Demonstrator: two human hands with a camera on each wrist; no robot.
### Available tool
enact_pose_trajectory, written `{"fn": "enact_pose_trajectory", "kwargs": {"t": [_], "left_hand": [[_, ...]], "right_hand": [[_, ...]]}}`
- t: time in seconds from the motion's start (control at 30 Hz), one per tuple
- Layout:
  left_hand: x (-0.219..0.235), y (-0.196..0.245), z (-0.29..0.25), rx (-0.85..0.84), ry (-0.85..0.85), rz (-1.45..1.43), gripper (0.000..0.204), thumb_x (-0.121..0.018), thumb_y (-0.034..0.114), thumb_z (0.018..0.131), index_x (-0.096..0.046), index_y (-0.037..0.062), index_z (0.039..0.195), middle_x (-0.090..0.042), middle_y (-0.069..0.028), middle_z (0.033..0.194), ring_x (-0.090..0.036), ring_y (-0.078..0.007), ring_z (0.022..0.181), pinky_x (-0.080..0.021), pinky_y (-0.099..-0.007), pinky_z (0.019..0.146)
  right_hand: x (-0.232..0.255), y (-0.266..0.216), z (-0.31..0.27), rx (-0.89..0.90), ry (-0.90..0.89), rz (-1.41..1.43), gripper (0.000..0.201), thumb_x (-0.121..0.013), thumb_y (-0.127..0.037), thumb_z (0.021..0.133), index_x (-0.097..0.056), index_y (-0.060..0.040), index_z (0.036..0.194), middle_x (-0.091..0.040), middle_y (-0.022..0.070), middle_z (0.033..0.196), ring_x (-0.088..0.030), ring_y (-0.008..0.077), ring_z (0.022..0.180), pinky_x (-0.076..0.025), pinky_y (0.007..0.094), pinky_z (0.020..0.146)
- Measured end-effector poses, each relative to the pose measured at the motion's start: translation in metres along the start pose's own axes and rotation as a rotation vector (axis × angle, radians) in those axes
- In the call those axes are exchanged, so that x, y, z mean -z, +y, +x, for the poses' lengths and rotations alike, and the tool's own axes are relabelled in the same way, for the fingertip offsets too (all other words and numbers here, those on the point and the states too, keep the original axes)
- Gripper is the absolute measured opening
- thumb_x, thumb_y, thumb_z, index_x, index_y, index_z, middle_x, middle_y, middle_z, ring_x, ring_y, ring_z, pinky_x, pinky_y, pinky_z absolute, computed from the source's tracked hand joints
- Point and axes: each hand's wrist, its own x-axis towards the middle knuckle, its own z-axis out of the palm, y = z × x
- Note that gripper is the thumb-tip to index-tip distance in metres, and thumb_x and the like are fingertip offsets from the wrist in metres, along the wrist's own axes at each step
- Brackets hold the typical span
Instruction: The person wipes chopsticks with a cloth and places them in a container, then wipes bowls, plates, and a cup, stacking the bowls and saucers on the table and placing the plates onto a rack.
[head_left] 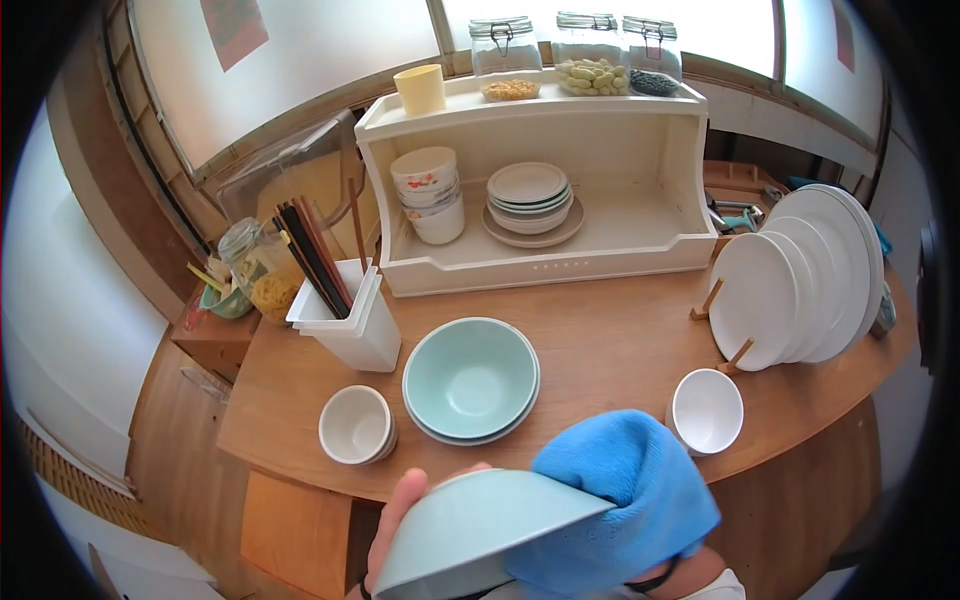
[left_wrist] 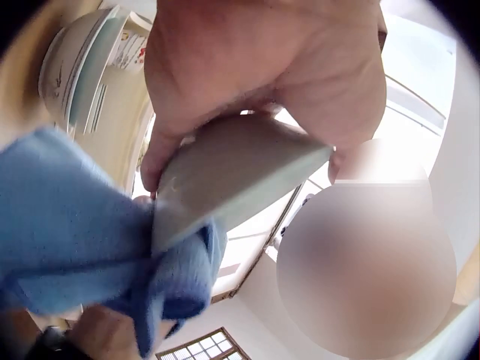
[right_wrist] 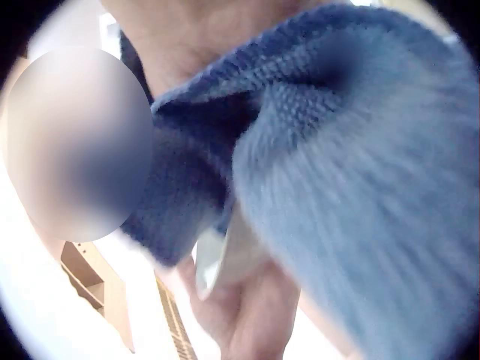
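A pale blue-green bowl [head_left: 480,525] is tilted on its side at the front of the head view. The left hand [head_left: 395,520] grips it, fingers behind its rim; the left wrist view shows that hand [left_wrist: 262,67] spread round the bowl [left_wrist: 232,176]. A blue cloth [head_left: 625,500] drapes over the bowl's right edge. The right hand is mostly covered by the cloth; its wrist [head_left: 690,575] shows below. In the right wrist view the cloth [right_wrist: 360,165] hides the right fingers, pressed round the bowl's edge [right_wrist: 214,262].
Stacked green bowls [head_left: 470,380] stand mid-table, cups [head_left: 357,425] left of them and a white cup [head_left: 707,412] to the right. Plates [head_left: 755,300] fill a rack at right. A chopstick holder [head_left: 355,325] stands at left, a white shelf [head_left: 550,262] at the back.
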Motion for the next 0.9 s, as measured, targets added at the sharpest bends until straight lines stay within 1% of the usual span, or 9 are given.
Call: {"fn": "enact_pose_trajectory", "kwargs": {"t": [0.17,0.2,0.27,0.47,0.53,0.6,0.67,0.83,0.9], "left_hand": [[-0.016,-0.003,-0.009,0.059,0.321,0.062,0.08,-0.048,0.05,0.092,-0.02,-0.0006,0.147,-0.036,-0.0218,0.145,-0.038,-0.0326,0.132,-0.029,-0.0461,0.109],[-0.016,-0.012,-0.012,0.042,0.487,-0.19,0.078,-0.044,0.048,0.095,-0.016,-0.0031,0.147,-0.035,-0.0207,0.146,-0.039,-0.0319,0.131,-0.029,-0.0444,0.109],[-0.015,-0.016,-0.001,0.052,0.804,-0.21,0.074,-0.045,0.062,0.089,-0.042,0.0066,0.137,-0.053,-0.0123,0.128,-0.053,-0.0285,0.115,-0.046,-0.0428,0.094],[0.005,-0.002,0.004,0.191,0.774,-0.124,0.076,-0.041,0.065,0.09,-0.037,0.0061,0.139,-0.049,-0.0106,0.133,-0.05,-0.0277,0.119,-0.043,-0.0429,0.098],[0.004,-0.005,0.004,0.191,0.756,-0.11,0.076,-0.041,0.064,0.091,-0.036,0.0056,0.14,-0.049,-0.0107,0.133,-0.05,-0.0276,0.119,-0.043,-0.0433,0.098],[-0.002,-0.008,0.004,0.208,0.713,-0.04,0.079,-0.042,0.066,0.09,-0.035,0.0055,0.141,-0.048,-0.012,0.133,-0.05,-0.0278,0.12,-0.043,-0.042,0.098],[-0.008,-0.015,0.001,0.173,0.649,0.023,0.077,-0.042,0.064,0.091,-0.034,0.0057,0.141,-0.048,-0.0126,0.133,-0.049,-0.0294,0.12,-0.042,-0.0435,0.099],[-0.01,-0.012,-0.024,0.044,0.3,0.612,0.086,-0.046,0.052,0.095,-0.009,-0.0054,0.147,-0.032,-0.0215,0.147,-0.037,-0.0301,0.133,-0.026,-0.0408,0.11],[-0.02,-0.014,-0.025,-0.03,0.288,0.448,0.09,-0.052,0.052,0.092,-0.01,-0.005,0.147,-0.028,-0.0228,0.149,-0.032,-0.031,0.136,-0.023,-0.0415,0.112]], "right_hand": [[-0.015,-0.005,0.002,-0.078,-0.097,0.156,0.038,-0.07,-0.018,0.079,-0.059,-0.0023,0.112,-0.066,0.0096,0.089,-0.063,0.0233,0.097,-0.051,0.0335,0.081],[-0.005,-0.012,-0.001,-0.163,-0.073,0.257,0.038,-0.07,-0.017,0.079,-0.059,-0.0023,0.112,-0.066,0.0096,0.089,-0.063,0.0233,0.096,-0.051,0.0334,0.081],[0.009,-0.021,-0.007,-0.308,0.005,0.45,0.038,-0.071,-0.017,0.079,-0.059,-0.0022,0.111,-0.066,0.0096,0.089,-0.063,0.0233,0.096,-0.052,0.0334,0.081],[-0.004,0.04,-0.018,0.11,0.382,0.871,0.015,-0.07,-0.015,0.079,-0.062,-0.0027,0.082,-0.066,0.0161,0.092,-0.064,0.0309,0.077,-0.053,0.0351,0.069],[0.015,0.019,-0.02,0.248,0.337,0.034,0.014,-0.071,-0.017,0.079,-0.065,-0.0048,0.082,-0.066,0.0107,0.084,-0.063,0.0226,0.068,-0.052,0.0301,0.061],[0.014,0.017,-0.018,0.303,0.315,-0.387,0.013,-0.072,-0.017,0.079,-0.066,-0.0059,0.083,-0.067,0.008,0.08,-0.063,0.0184,0.064,-0.051,0.0276,0.058],[-0.001,0.037,-0.012,-0.078,0.672,0.034,0.013,-0.076,-0.016,0.074,-0.069,-0.0075,0.08,-0.066,0.0038,0.074,-0.062,0.0168,0.062,-0.049,0.0261,0.056],[-0.018,0.024,0.0,0.046,0.237,-0.152,0.017,-0.077,-0.018,0.072,-0.068,-0.0074,0.082,-0.065,0.0048,0.074,-0.061,0.0183,0.063,-0.048,0.0271,0.056],[-0.03,0.023,0.005,0.068,0.145,-0.189,0.019,-0.078,-0.019,0.071,-0.067,-0.0074,0.082,-0.065,0.0052,0.075,-0.061,0.0189,0.063,-0.048,0.0274,0.056]]}}
